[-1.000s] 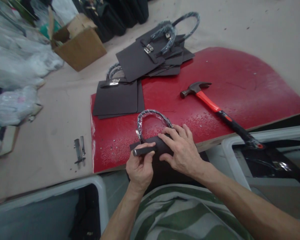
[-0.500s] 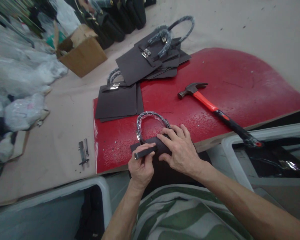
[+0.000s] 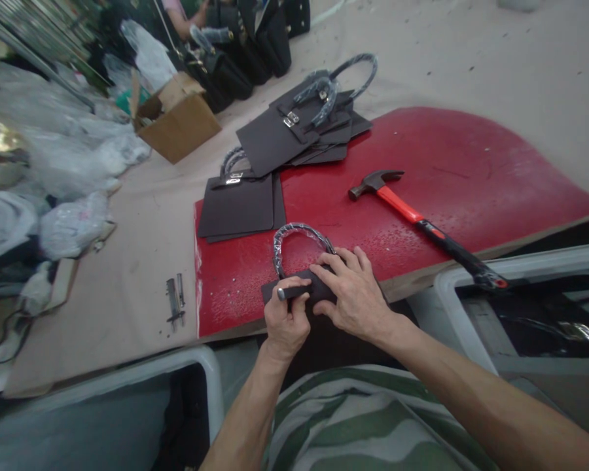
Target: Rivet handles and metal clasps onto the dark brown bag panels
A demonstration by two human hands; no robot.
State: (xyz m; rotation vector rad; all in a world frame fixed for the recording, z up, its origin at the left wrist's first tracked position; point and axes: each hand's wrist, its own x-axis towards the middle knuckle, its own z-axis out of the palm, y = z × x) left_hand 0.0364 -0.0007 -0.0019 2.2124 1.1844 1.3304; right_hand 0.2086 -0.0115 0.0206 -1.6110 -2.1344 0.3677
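A dark brown bag panel (image 3: 320, 290) lies at the near edge of the red board, its lower part hanging over toward my lap. Its looped handle (image 3: 294, 229), wrapped in clear plastic, stands up on the far side. Between thumb and fingers, my left hand (image 3: 287, 324) pinches a short dark strap (image 3: 297, 290) whose blunt end points left. My right hand (image 3: 351, 294) rests on the panel with fingers spread, pressing it against the board edge. Where the strap joins the panel is partly hidden by my fingers.
A claw hammer (image 3: 402, 206) lies on the red board (image 3: 466, 157). Stacked handled panels (image 3: 275, 147) sit behind, two metal punches (image 3: 174, 304) at left. Beyond are a cardboard box (image 3: 181, 124), black bags (image 3: 226, 78) and a person's arm (image 3: 179, 23). White-rimmed bins (image 3: 209, 373) flank me.
The view has shifted slightly, so the table things appear lower and farther right. My left hand has turned the strap a little and still grips it; my right hand stays on the panel.
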